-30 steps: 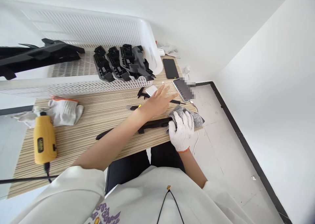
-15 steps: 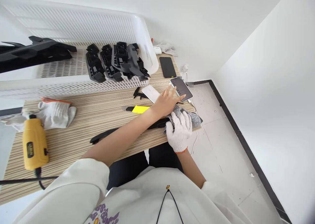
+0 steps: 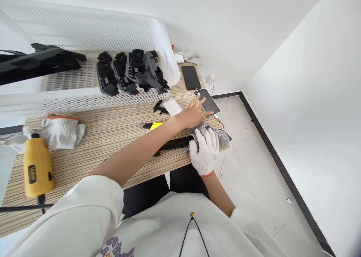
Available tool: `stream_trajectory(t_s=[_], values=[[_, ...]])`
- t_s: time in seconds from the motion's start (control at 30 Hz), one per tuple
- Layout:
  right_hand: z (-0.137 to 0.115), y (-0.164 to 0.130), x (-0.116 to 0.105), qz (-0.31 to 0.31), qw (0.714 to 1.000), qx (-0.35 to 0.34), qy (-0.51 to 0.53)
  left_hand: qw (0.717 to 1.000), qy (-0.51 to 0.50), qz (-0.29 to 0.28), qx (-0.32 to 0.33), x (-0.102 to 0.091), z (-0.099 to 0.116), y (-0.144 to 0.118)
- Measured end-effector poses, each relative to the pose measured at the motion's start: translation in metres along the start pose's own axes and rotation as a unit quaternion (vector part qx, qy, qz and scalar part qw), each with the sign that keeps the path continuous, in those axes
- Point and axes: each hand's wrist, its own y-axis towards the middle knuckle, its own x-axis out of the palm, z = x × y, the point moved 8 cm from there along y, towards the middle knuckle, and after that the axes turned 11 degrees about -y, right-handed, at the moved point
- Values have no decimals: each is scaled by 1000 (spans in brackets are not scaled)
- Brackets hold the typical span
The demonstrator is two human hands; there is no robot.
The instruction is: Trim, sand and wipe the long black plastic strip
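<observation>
My left hand (image 3: 193, 114) is bare, its fingers spread over a phone (image 3: 207, 101) with a lit screen and a cable plugged in at its near end. In a white knitted glove with an orange cuff, my right hand (image 3: 205, 151) curls over a grey cloth (image 3: 224, 137). The cloth lies over a long black plastic part (image 3: 176, 143) at the table's front right edge, and my left forearm hides part of it. Beyond that forearm lies a knife with a yellow handle (image 3: 156, 125), partly covered. A white card-like object (image 3: 172, 107) sits beside my left hand.
A white plastic basket (image 3: 172, 67) with several black parts (image 3: 135, 70) stands at the back. A yellow corded tool (image 3: 37, 168) and a glove (image 3: 66, 132) lie at the left. A dark phone (image 3: 191, 77) and small black pieces (image 3: 160, 108) lie near the basket.
My left hand has reached slightly farther over the phone, its fingertips now more on the screen. My left forearm covers more of the knife and black part. My right hand stays on the cloth.
</observation>
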Motion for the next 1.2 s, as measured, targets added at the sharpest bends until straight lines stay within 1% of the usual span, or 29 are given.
stream_trajectory(t_s=[0.03,0.1,0.17,0.23,0.27,0.3,0.37,0.47,0.53,0.6,0.67,0.7,0.77,0.87,0.97,1.03,1.1,1.2], values=[[0,0,0,0,1000,-1,-3,1000,-9,-8,27,0,6,-7],[0,-1,0,1,1000,-5,-9,999,-18,8,49,-8,12,-27],[0,-1,0,2,1000,-7,-10,999,-20,44,26,-20,6,-49],[0,0,1,0,1000,-5,-4,997,-19,73,-23,-31,-7,-66],[0,0,1,-2,1000,-4,-1,995,-16,84,-47,-34,-14,-70],[0,0,1,-4,1000,-2,1,994,-12,93,-64,-37,-19,-70],[1,0,2,-5,1000,1,2,992,-1,104,-71,-37,-23,-59],[1,0,1,4,1000,3,-2,994,17,99,-51,-28,-19,-24],[0,0,1,9,1000,0,-1,995,21,78,-55,-19,-18,-3],[0,0,1,10,1000,-1,0,999,6,37,-40,-8,-13,9],[0,-1,2,5,1000,-3,-3,1000,-22,-1,5,-2,-5,8],[0,-1,2,2,1000,-4,-5,999,-34,-8,29,-2,-1,3],[1,-1,3,-4,1000,-5,-8,997,-47,12,52,-8,0,-10],[2,-1,3,-7,1000,2,-5,997,-46,51,23,-19,-15,-29],[1,0,2,-7,1000,-2,-3,997,-37,45,-42,-20,-36,-43],[1,0,1,-7,1000,-6,-4,996,-24,37,-72,-19,-43,-48],[1,1,1,-4,1000,-8,-8,997,-14,39,-71,-20,-41,-48],[0,1,1,2,1000,-11,-14,997,-5,53,-48,-21,-29,-36]])
